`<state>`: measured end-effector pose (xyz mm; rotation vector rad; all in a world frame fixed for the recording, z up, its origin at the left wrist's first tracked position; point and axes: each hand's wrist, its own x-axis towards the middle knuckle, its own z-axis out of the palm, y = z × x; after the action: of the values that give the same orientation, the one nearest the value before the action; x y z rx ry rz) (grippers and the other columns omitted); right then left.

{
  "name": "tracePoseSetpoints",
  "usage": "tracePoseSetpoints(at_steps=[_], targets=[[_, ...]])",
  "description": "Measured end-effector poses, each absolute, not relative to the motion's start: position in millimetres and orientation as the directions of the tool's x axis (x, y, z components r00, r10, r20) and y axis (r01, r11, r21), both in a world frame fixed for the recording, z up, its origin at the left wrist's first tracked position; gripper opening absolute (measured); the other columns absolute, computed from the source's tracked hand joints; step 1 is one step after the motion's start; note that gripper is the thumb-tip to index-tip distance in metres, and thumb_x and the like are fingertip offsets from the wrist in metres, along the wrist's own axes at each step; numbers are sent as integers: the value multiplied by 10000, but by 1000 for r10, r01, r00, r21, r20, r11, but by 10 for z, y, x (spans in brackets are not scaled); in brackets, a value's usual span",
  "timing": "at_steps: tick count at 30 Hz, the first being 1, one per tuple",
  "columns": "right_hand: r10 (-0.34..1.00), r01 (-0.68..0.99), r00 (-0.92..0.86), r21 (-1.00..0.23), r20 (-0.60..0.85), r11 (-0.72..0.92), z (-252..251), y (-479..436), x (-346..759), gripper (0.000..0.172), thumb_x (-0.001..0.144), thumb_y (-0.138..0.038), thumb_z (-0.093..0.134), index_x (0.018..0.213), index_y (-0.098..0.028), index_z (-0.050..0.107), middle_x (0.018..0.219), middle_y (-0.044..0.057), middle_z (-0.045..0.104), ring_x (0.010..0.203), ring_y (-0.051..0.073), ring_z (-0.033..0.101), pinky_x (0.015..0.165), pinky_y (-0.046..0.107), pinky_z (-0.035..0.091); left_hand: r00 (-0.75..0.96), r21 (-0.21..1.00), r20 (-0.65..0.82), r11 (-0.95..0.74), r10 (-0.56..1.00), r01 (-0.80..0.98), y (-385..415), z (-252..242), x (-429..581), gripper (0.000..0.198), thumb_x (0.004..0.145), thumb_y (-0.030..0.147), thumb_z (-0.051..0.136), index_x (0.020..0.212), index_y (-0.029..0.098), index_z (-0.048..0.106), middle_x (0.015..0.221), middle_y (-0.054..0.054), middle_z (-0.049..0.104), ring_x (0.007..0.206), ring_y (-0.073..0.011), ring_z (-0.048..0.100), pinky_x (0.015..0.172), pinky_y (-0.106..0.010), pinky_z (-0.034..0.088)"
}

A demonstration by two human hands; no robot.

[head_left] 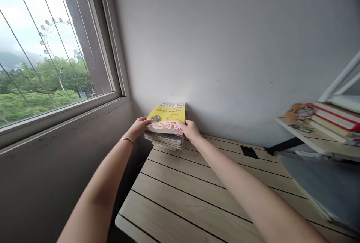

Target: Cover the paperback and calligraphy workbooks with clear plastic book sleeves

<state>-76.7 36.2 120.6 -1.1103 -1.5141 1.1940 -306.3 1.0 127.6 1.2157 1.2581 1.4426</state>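
A yellow book (168, 114) with an orange-and-white patterned border lies on top of a stack of books (165, 140) at the far left corner of the desk, against the wall. My left hand (140, 126) grips its left edge, thumb on the cover and the other fingers mostly hidden. At the right edge, my right hand (191, 130) holds the same book, with the thumb on top and fingertips underneath. Whether the book rests fully on the stack or is slightly raised, I cannot tell.
The slatted wooden desk (180, 194) stretches to the right, with a black inset (249, 152) near the wall. A raised shelf (317, 138) carries red-edged books (334, 117) and a brown plush toy (298, 112). Beneath it lies a large grey folder-like item (323, 183). The window (56, 48) is at left.
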Motion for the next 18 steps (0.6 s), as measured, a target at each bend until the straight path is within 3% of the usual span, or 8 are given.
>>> tracePoseSetpoints(at_steps=[5, 11, 14, 18], targets=[[981, 166, -187, -983, 49, 81, 1062, 392, -828, 236, 820, -305, 558, 929, -102, 610, 751, 100, 708, 436, 146, 607, 356, 210, 395, -181, 991, 131, -126, 975, 36, 123, 1053, -3150, 475, 594, 364, 740, 959, 65, 678, 876, -135, 714, 796, -232, 655, 761, -343, 494], [988, 231, -152, -972, 2, 37, 1052, 357, -821, 218, 812, -267, 546, 907, -86, 624, 717, 112, 704, 441, 151, 614, 337, 203, 377, -266, 981, 192, -181, 945, 64, 15, 931, -3345, 565, 721, 515, 628, 1139, 136, 616, 1316, -136, 542, 1208, -272, 483, 950, -352, 411], [991, 255, -136, -967, -6, 29, 1070, 331, -825, 236, 818, -270, 530, 932, -81, 616, 807, 141, 709, 438, 148, 616, 334, 207, 379, -202, 980, 195, -182, 960, 84, -94, 896, -3389, 600, 683, 492, 687, 1167, 146, 606, 1339, -134, 522, 1218, -266, 480, 975, -337, 401], [992, 277, -124, -960, 3, 37, 1058, 311, -837, 272, 832, -284, 501, 996, -84, 585, 986, 176, 684, 444, 137, 624, 331, 206, 377, -87, 959, 204, -182, 975, 216, -130, 814, -3392, 753, 577, 330, 788, 1260, 135, 539, 1313, -134, 546, 1163, -277, 523, 974, -358, 417]])
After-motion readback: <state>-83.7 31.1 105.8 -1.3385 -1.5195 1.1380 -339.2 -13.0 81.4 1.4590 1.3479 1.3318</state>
